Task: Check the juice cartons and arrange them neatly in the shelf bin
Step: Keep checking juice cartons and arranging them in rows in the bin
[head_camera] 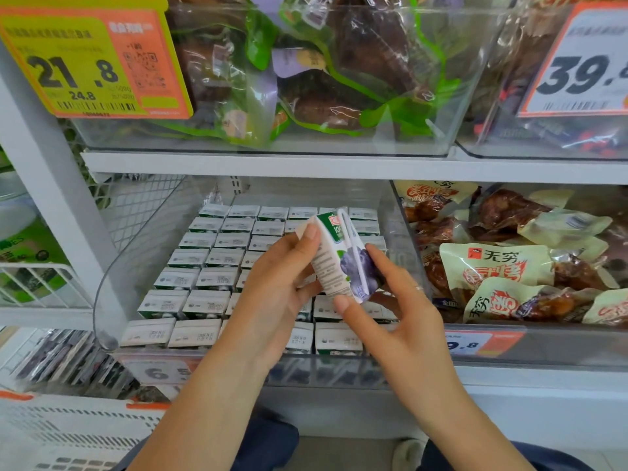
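Both hands hold one small juice carton (341, 263) above the shelf bin. The left hand (272, 294) grips the carton from its left side, thumb pressed near the top edge and fingers curled behind the printed panel. The right hand (394, 311) pinches the carton from its right and lower side, thumb at the bottom corner and fingers against the face that bears a blueberry picture; a ring (419, 287) sits on one finger. The carton is tilted, top pointing up and slightly away, with a green band near the top and a white straw strip running down its front edge. Directly beneath and behind the grip, the clear shelf bin (136, 253) holds rows of matching cartons (210, 263), standing upright and packed side by side, tops facing up; the hands hide part of the rows. Below the grip, on the bin's front, a price label (159, 372) shows blurred digits. To the right of the grip, a neighbouring bin holds cream-coloured snack packets (492, 266) with red characters. Above the grip, a white shelf board (306, 164) carries a clear bin of green-trimmed food bags (306, 79), with a yellow price tag (88, 62) up and to the left reading 21.8.
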